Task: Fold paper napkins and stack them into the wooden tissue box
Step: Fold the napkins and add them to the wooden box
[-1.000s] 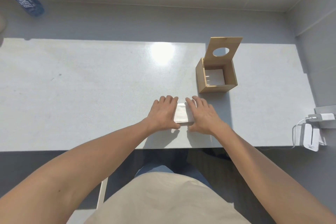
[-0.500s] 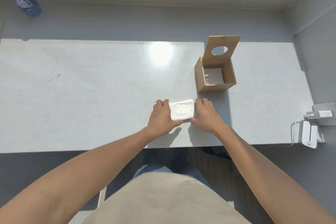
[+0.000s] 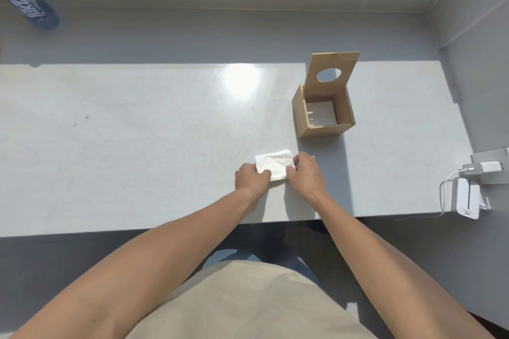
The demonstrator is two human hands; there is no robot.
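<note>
- Holding the folded white napkin are both hands, one at each side of it.
- The left hand pinches the near left corner with curled fingers.
- The right hand grips the right edge with curled fingers.
- The napkin lies on the white table, near the front edge.
- The wooden tissue box stands just behind and to the right, apart from the napkin.
- Its lid, with a round hole, stands open.
- White napkins lie inside the box.

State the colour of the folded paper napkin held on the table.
White: the folded paper napkin shows best in the head view, against the pale grey table.
</note>
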